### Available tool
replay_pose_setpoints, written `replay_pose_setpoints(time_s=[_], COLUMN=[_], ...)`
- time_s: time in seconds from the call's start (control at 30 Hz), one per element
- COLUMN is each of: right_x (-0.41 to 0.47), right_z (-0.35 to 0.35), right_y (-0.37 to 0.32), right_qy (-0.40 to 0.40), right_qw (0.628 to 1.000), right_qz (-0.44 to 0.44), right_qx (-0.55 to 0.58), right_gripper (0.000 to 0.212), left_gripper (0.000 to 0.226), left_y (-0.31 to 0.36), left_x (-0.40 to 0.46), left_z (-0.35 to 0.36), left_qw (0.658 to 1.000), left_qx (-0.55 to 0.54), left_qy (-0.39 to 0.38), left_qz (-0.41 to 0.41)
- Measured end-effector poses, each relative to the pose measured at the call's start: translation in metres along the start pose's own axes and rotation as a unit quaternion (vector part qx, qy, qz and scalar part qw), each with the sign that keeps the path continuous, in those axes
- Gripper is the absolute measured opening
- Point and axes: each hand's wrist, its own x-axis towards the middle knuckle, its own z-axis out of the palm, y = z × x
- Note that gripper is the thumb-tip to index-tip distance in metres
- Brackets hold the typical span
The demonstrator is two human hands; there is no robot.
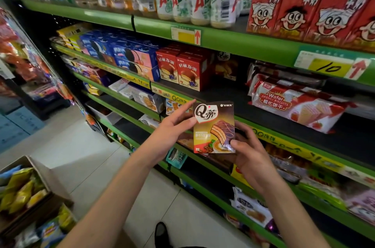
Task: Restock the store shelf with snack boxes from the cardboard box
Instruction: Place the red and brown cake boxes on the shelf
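Cardboard box (24, 197), far left on the floor beside the aisle: flaps up, filled with yellow and blue snack packets. Likely parked there so stock stays within reach of the shelf.

Left hand (172, 128): fingers extended and fairly straight, lying against the left edge and upper left corner of the snack box (214, 128). Not curled round it; reads as a steadying support, presumably to keep the printed face square to the shelf front.

Snack box, held upright in the air between both hands, just in front of the green front edge of the shelf (223, 103). Not yet set down. Brown-and-gold carton, large "Q" logo at top left over a heart-shaped patch, picture of a chocolate-coated layered cake in the lower half, small print at the bottom too blurred to read.

Right hand (249, 152): thumb pressed on the lower right front of the carton, fingers wrapped behind. This hand carries the weight.

Shelf board behind the carton: bare dark stretch between red pie boxes (182, 69) to the left and wafer packs (294, 105) to the right. Judgement: that gap is the intended slot.
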Motion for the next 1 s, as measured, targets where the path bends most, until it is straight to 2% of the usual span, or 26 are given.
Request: replay_pose_setpoints(time_s=[0.13,0.47,0.73,1.0], right_x=[0.002,0.01,0.012,0.011], right_z=[0.002,0.007,0.01,0.012], right_y=[0.0,-0.001,0.001,0.002], right_qy=[0.002,0.002,0.003,-0.002], right_qw=[1.0,1.0,1.0,1.0], right_qz=[-0.001,-0.006,-0.012,-0.011], right_qx=[0.004,0.012,0.017,0.023], right_gripper=[0.067,0.051,0.052,0.065], left_gripper=[0.046,0.044,0.049,0.039], left_y=[0.0,0.006,0.007,0.005], left_x=[0.003,0.006,0.007,0.006], left_z=[-0.002,-0.008,-0.011,-0.011], left_qw=[1.0,1.0,1.0,1.0], left_qx=[0.002,0.0,0.003,0.009], left_qy=[0.011,0.01,0.004,0.001], left_qz=[-0.008,0.001,0.002,0.003])
